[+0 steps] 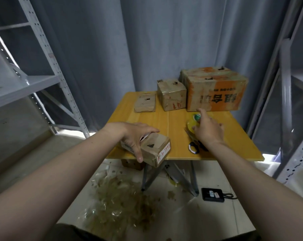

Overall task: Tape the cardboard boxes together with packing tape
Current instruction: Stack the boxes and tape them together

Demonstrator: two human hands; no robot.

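- Small box point(156, 150): lower centre of frame, at the near edge of the table point(234, 141). The left hand point(135, 136) grips it, fingers over the top and thumb down the near face, probably to steady it for taping.
- Packing tape roll point(190, 125): right of centre, mostly hidden under the right hand point(208, 129). The fingers are loosely spread above it and not closed; contact cannot be told.
- Scissors point(193, 147): partly covered by the right wrist.
- Three boxes, flat point(145, 102), medium point(171, 95) and large orange point(215, 91): ranged along the far edge, seemingly awaiting joining.
- Tape scraps point(119, 202): on the floor, blurred.
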